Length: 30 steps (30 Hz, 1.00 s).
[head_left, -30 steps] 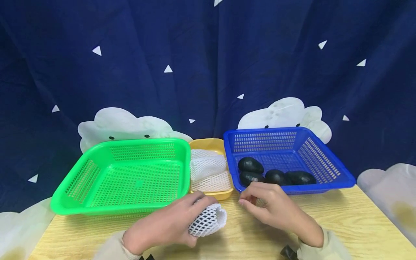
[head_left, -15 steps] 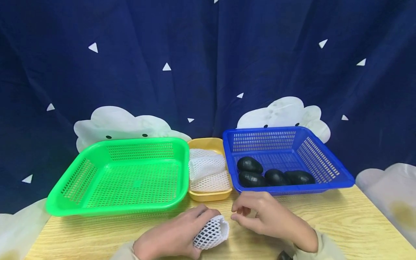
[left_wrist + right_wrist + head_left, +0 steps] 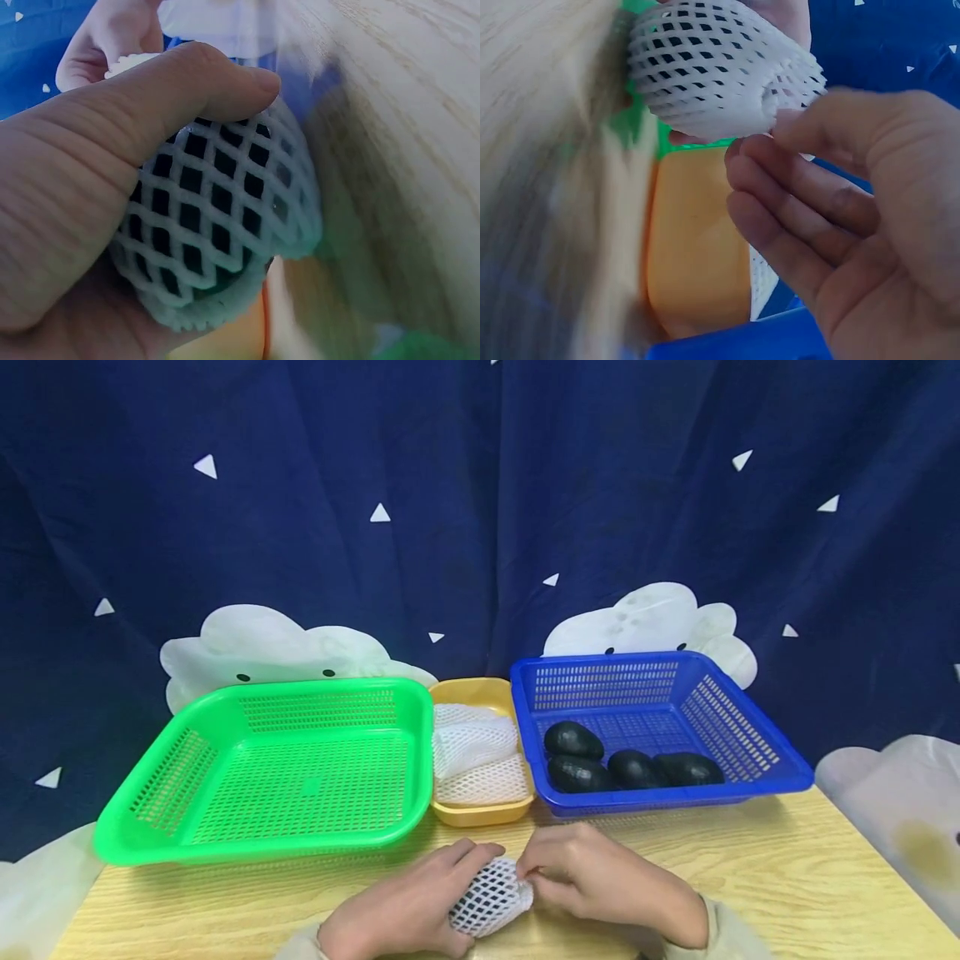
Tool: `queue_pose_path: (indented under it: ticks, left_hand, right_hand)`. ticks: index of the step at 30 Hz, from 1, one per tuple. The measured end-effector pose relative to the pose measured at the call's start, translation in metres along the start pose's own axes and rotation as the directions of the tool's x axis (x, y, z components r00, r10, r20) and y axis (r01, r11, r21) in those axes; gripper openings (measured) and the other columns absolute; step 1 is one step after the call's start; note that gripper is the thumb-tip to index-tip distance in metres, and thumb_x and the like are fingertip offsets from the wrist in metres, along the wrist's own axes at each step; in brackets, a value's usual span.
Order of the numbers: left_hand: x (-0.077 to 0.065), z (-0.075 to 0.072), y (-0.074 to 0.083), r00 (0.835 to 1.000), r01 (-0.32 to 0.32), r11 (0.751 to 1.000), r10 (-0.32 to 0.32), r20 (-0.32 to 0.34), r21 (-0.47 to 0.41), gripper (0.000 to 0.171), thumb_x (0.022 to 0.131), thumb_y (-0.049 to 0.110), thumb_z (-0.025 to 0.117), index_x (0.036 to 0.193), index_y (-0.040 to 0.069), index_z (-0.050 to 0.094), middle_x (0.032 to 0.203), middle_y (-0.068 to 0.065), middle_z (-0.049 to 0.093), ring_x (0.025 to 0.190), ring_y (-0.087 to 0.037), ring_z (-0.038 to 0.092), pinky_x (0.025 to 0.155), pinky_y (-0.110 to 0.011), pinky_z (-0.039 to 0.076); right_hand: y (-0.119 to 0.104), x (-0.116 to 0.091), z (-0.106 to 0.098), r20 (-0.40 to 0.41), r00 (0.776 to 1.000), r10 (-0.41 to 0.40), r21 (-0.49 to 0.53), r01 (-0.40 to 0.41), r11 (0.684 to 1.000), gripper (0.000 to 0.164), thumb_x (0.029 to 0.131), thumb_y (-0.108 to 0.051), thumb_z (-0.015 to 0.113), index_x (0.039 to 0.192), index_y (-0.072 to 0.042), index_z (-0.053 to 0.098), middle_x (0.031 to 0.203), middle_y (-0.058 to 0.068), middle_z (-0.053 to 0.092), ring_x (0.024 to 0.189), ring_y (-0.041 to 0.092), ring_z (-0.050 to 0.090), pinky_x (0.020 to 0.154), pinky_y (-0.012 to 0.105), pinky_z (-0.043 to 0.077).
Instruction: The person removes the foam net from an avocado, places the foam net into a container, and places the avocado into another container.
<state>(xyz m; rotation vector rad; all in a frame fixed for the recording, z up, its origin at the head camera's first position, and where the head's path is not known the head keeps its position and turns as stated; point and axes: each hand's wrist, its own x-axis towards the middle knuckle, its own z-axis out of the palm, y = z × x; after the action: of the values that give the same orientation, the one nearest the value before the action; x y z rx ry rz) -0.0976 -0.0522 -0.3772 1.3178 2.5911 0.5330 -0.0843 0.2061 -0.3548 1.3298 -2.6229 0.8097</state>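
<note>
My left hand [image 3: 408,902] grips a dark avocado wrapped in a white foam net [image 3: 491,897], low over the wooden table. Dark skin shows through the mesh in the left wrist view, where the thumb lies across the foam net [image 3: 217,202]. At the net's right end, my right hand [image 3: 592,881] pinches the rim between thumb and forefinger. The right wrist view shows its other fingers [image 3: 772,217] bent loosely below the foam net [image 3: 705,67]. In the blue basket [image 3: 772,768] lie several bare avocados [image 3: 573,739].
A green basket [image 3: 307,785] stands at the left with nothing in it. Between the two baskets sits a yellow tray [image 3: 483,814] holding several white foam nets [image 3: 476,747]. Behind the wooden table [image 3: 810,868] hangs a dark blue curtain [image 3: 450,485].
My right hand has moved left and down from near the blue basket to the foam net's open end and now pinches it. My left hand, with the wrapped avocado, has come slightly nearer.
</note>
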Motion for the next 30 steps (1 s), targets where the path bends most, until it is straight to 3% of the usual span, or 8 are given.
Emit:
queue_pose_path:
  ticks: [5, 11, 19, 23, 30]
  left_hand:
    - [0.002, 0.003, -0.001, 1.0, 0.014, 1.0, -0.014, 0.015, -0.019, 0.091, 0.069, 0.035, 0.079, 0.147, 0.028, 0.032, 0.127, 0.011, 0.053, 0.107, -0.002, 0.052, 0.09, -0.024, 0.053]
    - [0.004, 0.005, -0.002, 0.999, 0.035, 0.998, -0.033, 0.028, -0.058, 0.09, 0.071, 0.038, 0.078, 0.148, 0.026, 0.032, 0.128, 0.009, 0.054, 0.109, -0.002, 0.053, 0.093, -0.026, 0.053]
    - [0.004, 0.006, -0.006, 1.0, 0.002, 0.995, 0.0, 0.026, -0.097, 0.09, 0.073, 0.038, 0.078, 0.149, 0.021, 0.032, 0.128, 0.008, 0.054, 0.111, -0.002, 0.052, 0.096, -0.027, 0.052]
    - [0.003, 0.006, -0.007, 1.0, -0.008, 0.996, 0.009, 0.009, -0.086, 0.09, 0.072, 0.038, 0.078, 0.148, 0.018, 0.034, 0.127, 0.006, 0.055, 0.109, -0.002, 0.053, 0.095, -0.026, 0.052]
    - [0.002, 0.008, -0.003, 1.0, 0.022, 0.997, -0.021, 0.01, -0.074, 0.095, 0.071, 0.036, 0.078, 0.15, 0.017, 0.03, 0.13, 0.006, 0.054, 0.115, -0.005, 0.052, 0.1, -0.028, 0.051]
  right_hand:
    - [0.003, 0.001, 0.008, -0.015, 0.999, 0.036, 0.023, -0.036, 0.999, 0.016, 0.087, -0.008, 0.066, 0.093, -0.022, 0.07, 0.088, -0.014, 0.07, 0.079, -0.011, 0.058, 0.071, 0.002, 0.047]
    - [0.009, 0.001, 0.021, -0.062, 0.995, 0.083, 0.055, -0.08, 0.995, 0.013, 0.087, -0.011, 0.069, 0.085, -0.024, 0.067, 0.077, -0.017, 0.064, 0.067, -0.011, 0.048, 0.061, 0.0, 0.041]
    - [0.011, 0.0, 0.02, -0.072, 0.985, 0.157, 0.107, -0.149, 0.983, 0.015, 0.086, -0.012, 0.07, 0.089, -0.026, 0.068, 0.083, -0.016, 0.067, 0.075, -0.01, 0.057, 0.066, 0.006, 0.05]
    - [0.007, 0.001, 0.016, -0.138, 0.979, 0.152, 0.099, -0.139, 0.985, 0.016, 0.086, -0.014, 0.071, 0.091, -0.029, 0.066, 0.083, -0.018, 0.064, 0.075, -0.008, 0.056, 0.064, 0.009, 0.05]
    - [-0.003, 0.005, 0.02, -0.218, 0.974, 0.055, 0.059, -0.043, 0.997, 0.021, 0.08, -0.007, 0.074, 0.092, -0.024, 0.071, 0.086, -0.014, 0.069, 0.078, -0.003, 0.062, 0.07, 0.008, 0.051]
